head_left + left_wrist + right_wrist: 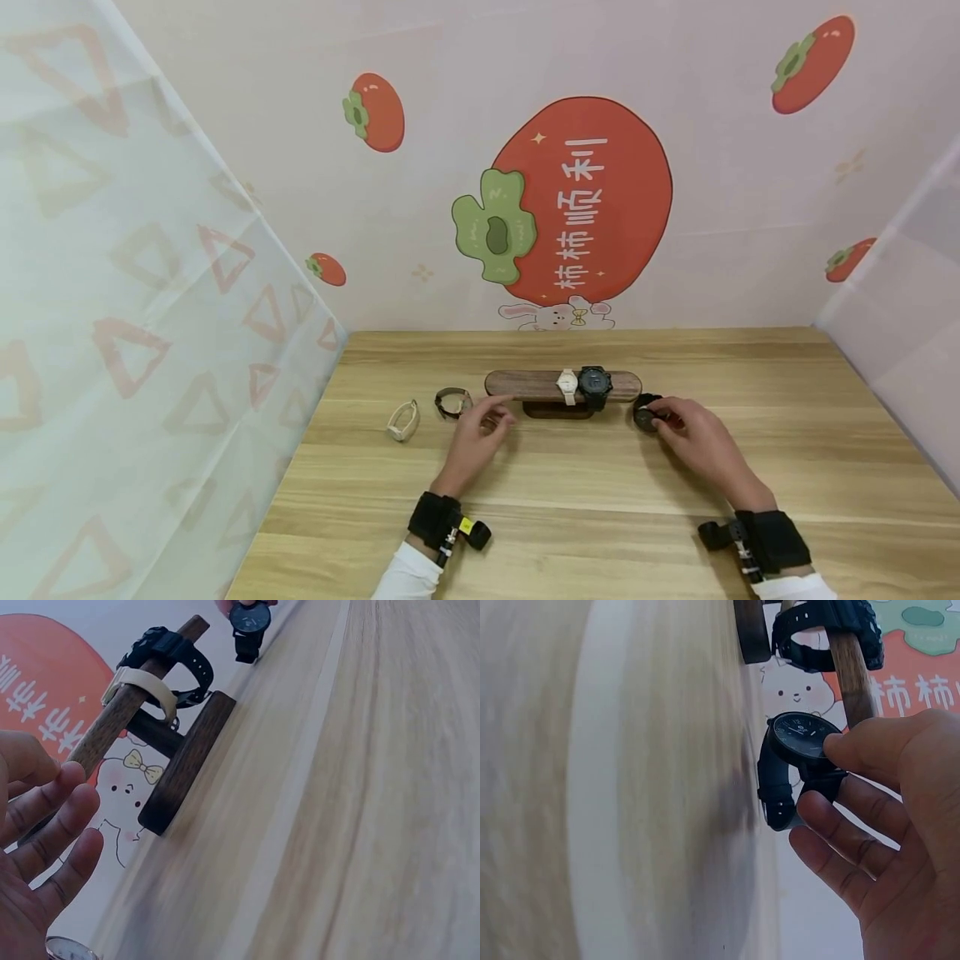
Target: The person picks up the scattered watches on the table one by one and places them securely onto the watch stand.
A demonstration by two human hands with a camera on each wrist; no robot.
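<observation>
My right hand (701, 437) pinches a black wristwatch (806, 739) by its round case, thumb on the dial side. Its dark strap hangs in a loop, just off the right end of a dark wooden watch stand (517, 383). On the stand's bar sit a cream-strapped watch (567, 385) and a larger black watch (596, 382), side by side. Near the bar's left end is my left hand (476, 437), holding nothing, fingers loosely bent. In the left wrist view its fingertips overlap the bar; whether they touch it I cannot tell.
Left of the left hand lie a dark-strapped watch (450, 403) and, farther out, a pale-strapped watch (402, 422). All rest on a wood-grain table (585, 517). A printed wall (720, 283) stands behind the table, with side panels left and right.
</observation>
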